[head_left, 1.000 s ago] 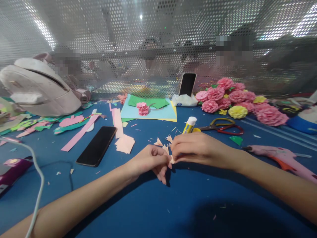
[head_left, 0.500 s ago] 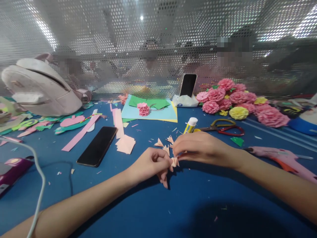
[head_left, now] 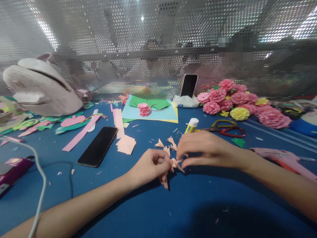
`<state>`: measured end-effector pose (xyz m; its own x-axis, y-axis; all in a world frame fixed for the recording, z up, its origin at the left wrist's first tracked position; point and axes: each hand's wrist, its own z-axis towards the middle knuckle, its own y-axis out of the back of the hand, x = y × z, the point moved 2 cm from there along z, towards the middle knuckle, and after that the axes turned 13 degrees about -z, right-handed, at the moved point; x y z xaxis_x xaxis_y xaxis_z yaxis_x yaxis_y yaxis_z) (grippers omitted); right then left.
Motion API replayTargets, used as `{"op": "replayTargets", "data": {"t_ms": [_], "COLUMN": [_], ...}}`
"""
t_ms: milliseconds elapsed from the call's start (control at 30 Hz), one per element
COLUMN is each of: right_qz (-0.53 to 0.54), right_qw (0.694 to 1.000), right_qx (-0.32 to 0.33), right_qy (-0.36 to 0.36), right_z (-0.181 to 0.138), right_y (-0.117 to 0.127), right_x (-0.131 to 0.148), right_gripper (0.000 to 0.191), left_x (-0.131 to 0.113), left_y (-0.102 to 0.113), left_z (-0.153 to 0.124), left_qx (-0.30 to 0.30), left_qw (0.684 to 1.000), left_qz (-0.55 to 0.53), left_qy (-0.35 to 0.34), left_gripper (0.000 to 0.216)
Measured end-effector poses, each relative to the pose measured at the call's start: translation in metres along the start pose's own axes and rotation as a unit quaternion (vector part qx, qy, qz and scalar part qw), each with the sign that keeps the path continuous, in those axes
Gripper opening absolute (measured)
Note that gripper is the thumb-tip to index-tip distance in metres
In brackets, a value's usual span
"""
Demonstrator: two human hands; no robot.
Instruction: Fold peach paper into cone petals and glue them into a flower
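My left hand is closed in a pinch on a small folded pale-pink paper piece just above the blue table. My right hand meets it from the right, thumb and fingertips pinching the same paper piece. Several small pointed pale-pink paper cuttings lie on the table just behind both hands. A stack of pale-pink paper squares lies to the left of them.
A black phone lies flat at left, near pink paper strips. A glue stick, scissors and paper flowers sit behind; a glue gun lies right. A white bag and perforated screen stand at back.
My right hand has shifted slightly right and its fingers have lifted, showing more of the pink paper piece between the two hands. My left hand has stayed almost still.
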<state>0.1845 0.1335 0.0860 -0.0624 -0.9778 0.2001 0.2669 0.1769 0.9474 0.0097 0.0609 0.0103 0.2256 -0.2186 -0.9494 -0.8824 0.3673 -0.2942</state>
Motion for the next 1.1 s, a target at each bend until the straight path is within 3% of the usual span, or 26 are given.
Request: {"op": "replayTargets", "data": {"t_ms": [100, 233, 333, 733, 1100], "right_qz": [0.034, 0.047, 0.047, -0.119, -0.239], "right_qw": [0.997, 0.969, 0.958, 0.967, 0.945], "right_qx": [-0.053, -0.183, -0.203, -0.201, -0.204], "right_qy": [-0.049, -0.157, -0.198, -0.099, -0.095], "right_z": [-0.004, -0.009, -0.012, -0.015, -0.012], "right_y": [-0.008, -0.033, -0.049, -0.061, -0.064], "right_x": [-0.002, 0.002, 0.008, 0.009, 0.015], "right_gripper": [0.023, 0.031, 0.026, 0.024, 0.028], "left_x": [0.002, 0.001, -0.001, -0.001, 0.001], "left_y": [0.000, -0.001, -0.001, -0.002, -0.006], "left_z": [-0.002, -0.005, -0.008, -0.006, -0.005], "left_qx": [-0.045, -0.110, -0.125, -0.120, -0.115], "left_qw": [0.998, 0.986, 0.977, 0.911, 0.944], "left_qz": [0.009, 0.052, 0.108, 0.356, 0.285], "left_qy": [-0.047, -0.113, -0.132, -0.167, -0.119], "left_gripper": [0.031, 0.030, 0.028, 0.026, 0.029]}}
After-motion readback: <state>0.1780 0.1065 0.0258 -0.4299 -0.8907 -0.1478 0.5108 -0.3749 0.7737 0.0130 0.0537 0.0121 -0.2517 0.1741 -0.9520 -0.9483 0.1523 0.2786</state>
